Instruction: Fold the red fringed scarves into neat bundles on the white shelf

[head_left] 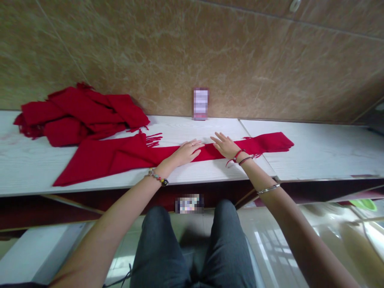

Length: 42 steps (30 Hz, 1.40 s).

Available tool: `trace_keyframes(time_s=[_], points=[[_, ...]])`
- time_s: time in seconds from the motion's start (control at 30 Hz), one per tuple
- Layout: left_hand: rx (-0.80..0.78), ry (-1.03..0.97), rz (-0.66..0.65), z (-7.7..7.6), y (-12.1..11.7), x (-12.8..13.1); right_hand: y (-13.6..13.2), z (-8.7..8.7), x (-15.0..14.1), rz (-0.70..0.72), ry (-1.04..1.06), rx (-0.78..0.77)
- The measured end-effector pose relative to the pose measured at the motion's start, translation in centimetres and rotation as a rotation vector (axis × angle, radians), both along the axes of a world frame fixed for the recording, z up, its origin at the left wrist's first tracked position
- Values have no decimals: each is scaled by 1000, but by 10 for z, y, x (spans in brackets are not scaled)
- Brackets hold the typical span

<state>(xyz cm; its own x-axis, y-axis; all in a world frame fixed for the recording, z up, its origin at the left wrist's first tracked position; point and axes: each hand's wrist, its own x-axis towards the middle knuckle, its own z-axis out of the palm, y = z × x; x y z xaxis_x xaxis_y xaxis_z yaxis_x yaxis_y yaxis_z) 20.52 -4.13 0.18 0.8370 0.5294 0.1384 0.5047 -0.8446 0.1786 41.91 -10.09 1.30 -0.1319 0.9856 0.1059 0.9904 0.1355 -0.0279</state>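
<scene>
A red fringed scarf (120, 155) lies stretched across the white tabletop, folded into a narrow band in its middle. Its left part fans out wider, with a pointed corner near the front edge. The right end is folded into a flat, thicker piece. On the band's middle rests my left hand (186, 153), fingers extended and flat. Just right of it, my right hand (225, 146) lies palm down on the same band with its fingers spread. Neither hand grips the cloth. Fringe shows beside the left part and near my right wrist.
A crumpled heap of red scarves (87, 114) sits at the back left, close to the scarf's left part. A phone-like object (201, 105), blurred out, leans against the marbled wall (180, 52). The white tabletop (324, 152) has a seam right of centre. My knees are under its front edge.
</scene>
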Motion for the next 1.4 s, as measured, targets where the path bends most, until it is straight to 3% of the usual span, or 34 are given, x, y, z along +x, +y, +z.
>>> trace_keyframes(time_s=[0.13,0.27,0.47,0.63,0.77,0.97,1.1,1.17,1.3,1.4], points=[[10,108,181,0,-2,-3,12,-10,-10,13,56,-25],[-24,172,162,3,-4,-5,13,-17,-4,41,116,8],[-25,156,160,-3,2,-7,4,-14,-3,29,192,153],[-37,156,162,-1,0,-8,-2,-14,-8,26,106,-13],[-84,193,175,6,-6,-8,-4,-14,-10,55,105,24],[-103,212,168,11,-7,-7,-4,-12,-14,63,41,-58],[-73,180,157,10,-5,-7,-8,-8,-5,3,38,7],[-50,139,92,10,-5,-7,-17,-7,6,-47,6,29],[-91,172,-104,14,-7,-5,-45,-12,42,-265,-87,84],[-119,230,-134,13,-6,-4,-63,-21,69,-404,-145,83]])
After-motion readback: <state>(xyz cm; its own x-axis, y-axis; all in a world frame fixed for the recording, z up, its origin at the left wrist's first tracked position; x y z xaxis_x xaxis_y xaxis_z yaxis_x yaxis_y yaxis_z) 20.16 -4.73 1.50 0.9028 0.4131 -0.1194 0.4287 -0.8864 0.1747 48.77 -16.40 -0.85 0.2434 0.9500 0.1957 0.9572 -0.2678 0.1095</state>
